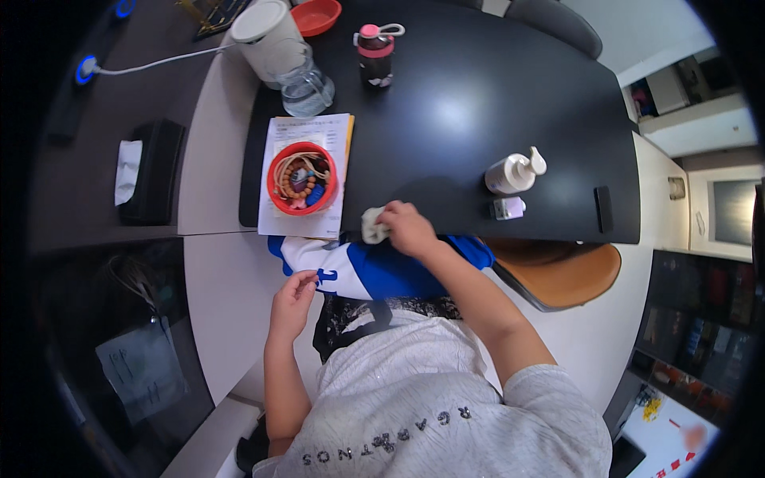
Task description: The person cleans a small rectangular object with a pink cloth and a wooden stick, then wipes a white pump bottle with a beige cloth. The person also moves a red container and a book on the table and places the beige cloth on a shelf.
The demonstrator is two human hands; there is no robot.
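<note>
A small crumpled pale cloth [374, 226], perhaps a sock, lies bunched at the front edge of the black table [454, 149]. My right hand [411, 230] pinches its right side. Across my lap, just below the table edge, is a blue and white garment [388, 272] with blue lettering. My left hand [293, 302] is at the garment's left end with fingers curled and thumb near the forefinger. Whether those fingers grip the fabric cannot be made out.
A red bowl of beads and trinkets [302, 179] sits on papers [272, 224]. Behind stand a glass jug [306, 92], a white appliance [266, 45] and a drink bottle [376, 60]. Rightward are a pump bottle [508, 174], small box [508, 208], phone [603, 209] and brown chair [565, 275].
</note>
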